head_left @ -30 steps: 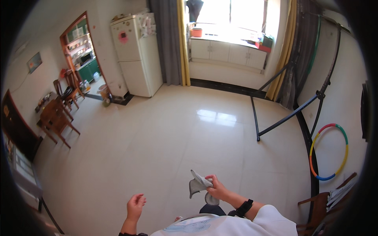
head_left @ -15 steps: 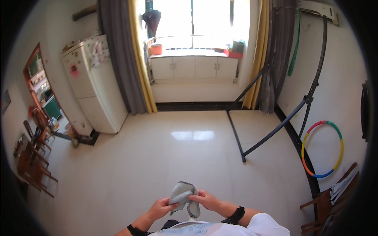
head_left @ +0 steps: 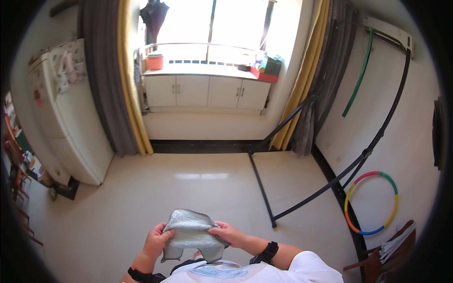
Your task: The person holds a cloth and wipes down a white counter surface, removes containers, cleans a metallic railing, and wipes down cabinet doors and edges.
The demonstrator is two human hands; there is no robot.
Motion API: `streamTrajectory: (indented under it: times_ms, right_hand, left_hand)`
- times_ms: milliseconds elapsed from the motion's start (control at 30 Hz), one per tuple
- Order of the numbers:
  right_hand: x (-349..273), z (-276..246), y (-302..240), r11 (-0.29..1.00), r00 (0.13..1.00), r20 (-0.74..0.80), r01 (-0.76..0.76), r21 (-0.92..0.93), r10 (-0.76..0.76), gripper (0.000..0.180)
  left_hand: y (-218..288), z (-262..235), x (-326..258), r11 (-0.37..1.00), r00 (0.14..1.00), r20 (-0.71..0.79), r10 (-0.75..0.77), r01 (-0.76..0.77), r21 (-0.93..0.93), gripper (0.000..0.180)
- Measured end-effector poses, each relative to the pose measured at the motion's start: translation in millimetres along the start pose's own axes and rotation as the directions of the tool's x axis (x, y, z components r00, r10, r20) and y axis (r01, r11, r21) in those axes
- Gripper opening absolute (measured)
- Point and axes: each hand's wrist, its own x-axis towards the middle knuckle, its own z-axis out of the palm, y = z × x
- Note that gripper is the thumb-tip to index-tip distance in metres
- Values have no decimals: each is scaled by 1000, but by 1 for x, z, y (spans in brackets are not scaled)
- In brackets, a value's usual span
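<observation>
Stretched between my two hands, in front of my body, is a silver-grey cloth (head_left: 191, 232) with a dark stitched edge. Its upper part is spread out, while its lower edge hangs in uneven flaps. My left hand (head_left: 156, 239) pinches the cloth's left side, thumb on the near face. On the opposite side my right hand (head_left: 226, 234) grips the edge in the same way, its fingers partly hidden behind the fabric. Both wrists wear black bands.
Pale tiled floor (head_left: 141, 188) lies ahead. A dark metal frame (head_left: 321, 193) stands on the right, with a coloured hoop (head_left: 371, 203) against the wall and a wooden chair (head_left: 391, 250) nearby. A white fridge (head_left: 71, 118) is at left, a low cabinet (head_left: 193, 92) under the window.
The cloth was bunched and folded; now it is spread wider, with my hands farther apart. My view has turned, so the room has shifted and tilted.
</observation>
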Motion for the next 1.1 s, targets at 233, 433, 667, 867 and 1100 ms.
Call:
streamTrajectory:
  times_ms: [233,433,667,867,1100]
  right_hand:
    - [78,-135,-92,940,994,-104,18,339,18,38]
    - [143,-227,-212,884,987,-26,151,442,-156,44]
    - [240,-308,-350,854,986,-53,164,494,-158,42]
    - [351,-382,-441,820,961,-96,271,504,-259,41]
    - [465,-487,-553,753,904,-323,415,511,-280,39]
  left_hand:
    - [40,66,225,974,971,226,-72,20,225,18]
    - [76,128,392,979,946,314,-75,10,203,21]
    - [107,150,526,952,991,137,0,-42,303,32]
    - [131,117,652,952,1000,-6,11,-9,304,27]
    - [203,128,839,985,990,-111,83,-64,163,23]
